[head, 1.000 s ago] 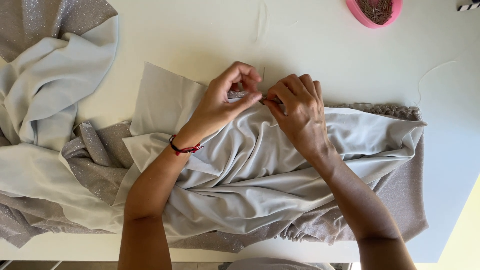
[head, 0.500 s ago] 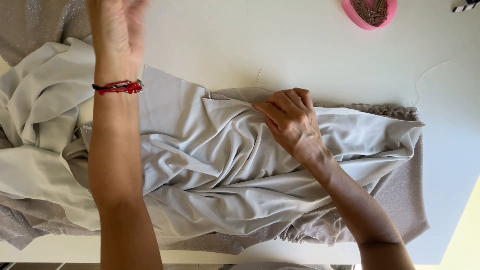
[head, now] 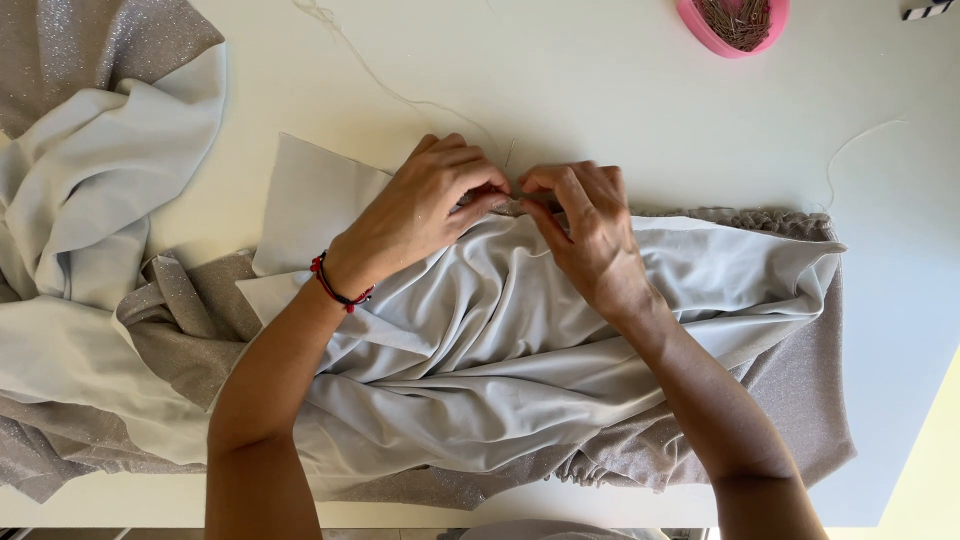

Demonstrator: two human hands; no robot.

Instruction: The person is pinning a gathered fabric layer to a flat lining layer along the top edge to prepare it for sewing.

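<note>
Where the two hands meet at the far edge of the pale grey fabric (head: 520,340), the exact spot being pinched is covered by the fingertips, so any pin or needle there cannot be made out. The edge is gripped by the left hand (head: 425,205) and the right hand (head: 585,230), thumbs and forefingers closed on it, almost touching. The smooth cloth is spread in soft folds across the white table (head: 620,90), over a glittery taupe layer (head: 800,400). A pink pin dish (head: 735,22) is cut off at the top edge.
</note>
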